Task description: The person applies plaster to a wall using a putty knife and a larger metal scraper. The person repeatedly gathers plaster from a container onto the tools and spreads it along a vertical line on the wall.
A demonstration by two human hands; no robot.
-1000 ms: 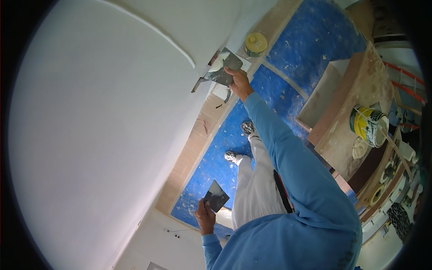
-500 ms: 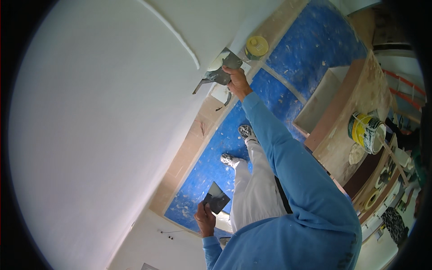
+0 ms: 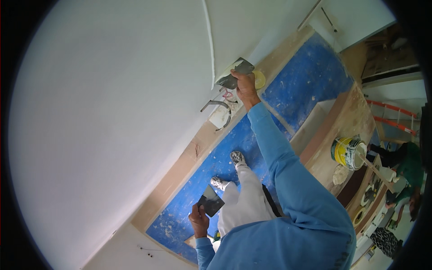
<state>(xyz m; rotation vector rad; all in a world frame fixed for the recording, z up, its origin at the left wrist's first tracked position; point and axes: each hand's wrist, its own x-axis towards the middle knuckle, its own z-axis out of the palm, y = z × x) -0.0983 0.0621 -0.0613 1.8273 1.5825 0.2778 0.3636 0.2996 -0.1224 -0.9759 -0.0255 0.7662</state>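
Observation:
My right hand point(image 3: 244, 85), stretched far forward, grips a flat dark metal filling blade point(image 3: 243, 66). Pale filler lies on part of this blade. Its edge is close to the white wall point(image 3: 108, 99), beside the lower end of a raised white line point(image 3: 209, 36); I cannot tell whether it touches. Nearer my body, my left hand point(image 3: 199, 220) holds a second dark square blade point(image 3: 210, 201) by its edge, away from the wall. Just below the right blade, grey conduit point(image 3: 227, 118) and pinkish wires point(image 3: 228, 94) stick out by the wall's foot.
Blue floor covering point(image 3: 303, 67) runs beside a tan strip point(image 3: 173, 180) along the wall. A yellow tub point(image 3: 260, 79) stands behind my right hand. On the right, a wooden surface point(image 3: 330, 130) carries a filler bucket point(image 3: 346, 153); beyond are an orange ladder point(image 3: 396, 125) and a person in green point(image 3: 411, 168).
My view has shifted, bringing the person in green into clearer sight. The right blade has moved up beside the white line's end, uncovering conduit and wires. Both hands keep their blades.

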